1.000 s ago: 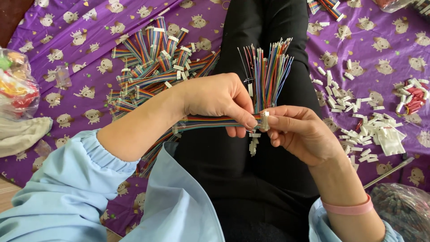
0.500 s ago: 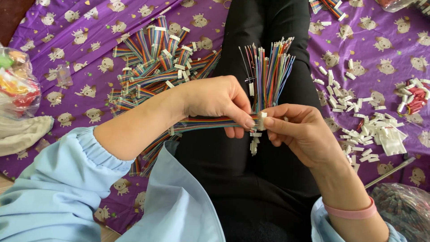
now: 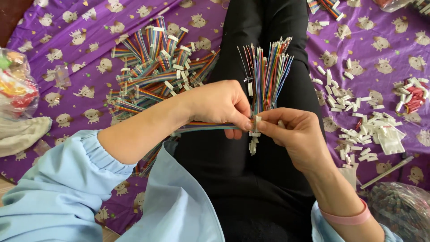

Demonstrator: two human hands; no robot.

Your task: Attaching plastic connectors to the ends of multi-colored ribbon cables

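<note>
Rainbow ribbon cable (image 3: 206,127) runs level across the middle of the frame, over the black-clad lap, its right end pinched between thumb and fingers of the left hand (image 3: 219,105). Just to its right, the right hand (image 3: 293,132) is closed on a fanned bundle of coloured wires (image 3: 267,71) that stands upright above both hands, and its fingertips meet the left hand's at a small white connector (image 3: 257,120). More white connectors (image 3: 253,142) hang in a short string below that spot. Left of centre, a heap of finished ribbon cables (image 3: 154,67) lies on the purple patterned sheet (image 3: 80,40). Loose white housings (image 3: 363,125) are scattered at the right. A clear plastic bag (image 3: 15,85) sits at the left edge.
</note>
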